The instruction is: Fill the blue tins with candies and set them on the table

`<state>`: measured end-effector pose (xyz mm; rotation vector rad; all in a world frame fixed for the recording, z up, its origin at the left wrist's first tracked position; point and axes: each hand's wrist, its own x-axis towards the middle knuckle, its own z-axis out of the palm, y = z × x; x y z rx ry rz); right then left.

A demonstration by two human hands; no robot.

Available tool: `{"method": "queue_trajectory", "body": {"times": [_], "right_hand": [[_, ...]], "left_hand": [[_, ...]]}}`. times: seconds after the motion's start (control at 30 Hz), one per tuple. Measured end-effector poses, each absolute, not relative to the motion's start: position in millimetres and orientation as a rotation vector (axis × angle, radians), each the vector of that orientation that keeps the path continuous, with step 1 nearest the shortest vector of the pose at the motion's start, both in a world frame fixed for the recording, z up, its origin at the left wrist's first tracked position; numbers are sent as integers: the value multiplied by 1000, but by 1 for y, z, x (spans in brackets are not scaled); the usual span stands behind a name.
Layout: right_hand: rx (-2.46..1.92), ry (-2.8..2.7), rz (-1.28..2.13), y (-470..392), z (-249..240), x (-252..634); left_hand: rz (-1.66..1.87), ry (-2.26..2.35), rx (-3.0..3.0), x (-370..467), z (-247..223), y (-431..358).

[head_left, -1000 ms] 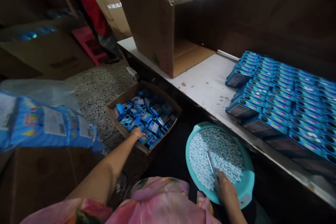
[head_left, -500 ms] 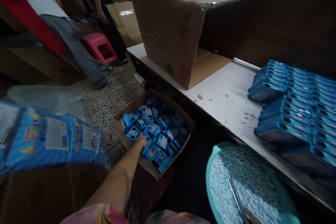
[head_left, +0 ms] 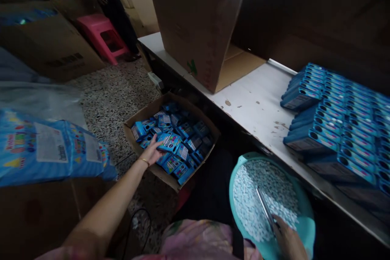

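Note:
My left hand (head_left: 152, 152) grips a small blue printed box (head_left: 168, 141) by its end, just above the open carton (head_left: 138, 115). Many similar blue boxes (head_left: 184, 131) lie jumbled inside that carton. On the right, my right hand (head_left: 286, 233) is closed round a slim, shiny metal tool (head_left: 265, 207); its exact kind does not show. The tool rests over a turquoise basin (head_left: 235, 183) full of small white and pale blue pieces (head_left: 248, 195).
A white worktop (head_left: 243, 105) carries rows of upright blue boxes (head_left: 335, 126) and a large cardboard box (head_left: 195, 28) on its side. Blue printed bags (head_left: 48, 146) lie at left. Beyond are a pink stool (head_left: 102, 36) and a standing person (head_left: 114, 4).
My left hand has lifted a blue box from the pile. The view has shifted, showing more of my right hand. The person in grey trousers at far left is out of view.

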<state>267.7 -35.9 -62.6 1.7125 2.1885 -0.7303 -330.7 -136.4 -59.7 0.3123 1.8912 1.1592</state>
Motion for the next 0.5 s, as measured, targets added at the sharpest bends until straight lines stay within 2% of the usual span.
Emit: {"method": "queue_trajectory", "body": {"times": [0.07,0.17,0.3,0.5], "right_hand": [[1734,2156,-730,-30,-53,264],[1765,2151,-740,-26,-40,256],[1753,2186,-723,-31,-33,249],[1782,2164,-592,-35,-26,243]], "left_hand": [[1295,1514,189,-294,-43,-141],[1098,1295,256,-231,-27,-146],[853,1419,830,-175,-16,-145],[625,1711,1581,-147,8,-152]]}}
